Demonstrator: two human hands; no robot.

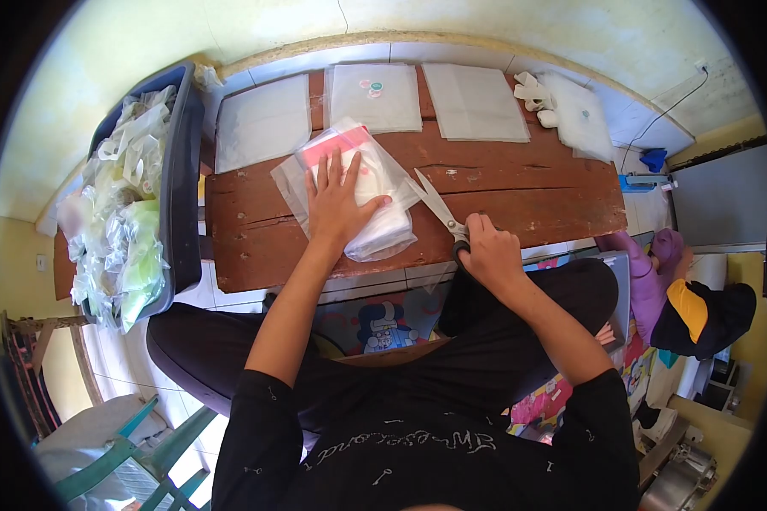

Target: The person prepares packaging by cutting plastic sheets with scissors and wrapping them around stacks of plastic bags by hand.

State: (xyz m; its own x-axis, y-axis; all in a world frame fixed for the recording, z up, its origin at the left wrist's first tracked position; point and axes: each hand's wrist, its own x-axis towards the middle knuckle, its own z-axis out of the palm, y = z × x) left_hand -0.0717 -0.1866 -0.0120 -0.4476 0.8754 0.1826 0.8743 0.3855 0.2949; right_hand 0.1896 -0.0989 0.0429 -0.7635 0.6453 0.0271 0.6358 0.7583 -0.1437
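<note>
My left hand (339,203) lies with fingers spread on a stack of clear plastic bags (382,228) that has a red-and-white printed part showing near its top. The stack rests on the brown wooden table (503,187). In my right hand (489,253) is a pair of scissors (437,204) with dark handles, its blades pointing up and left. The blade tips are close to the right edge of the bags; whether they touch is hard to make out.
Flat stacks of clear plastic sheets (475,100) lie along the table's far side. A dark bin (186,170) heaped with plastic bags stands at the left. White rolled bags (533,94) sit at the far right. A person in purple (648,272) is at the right.
</note>
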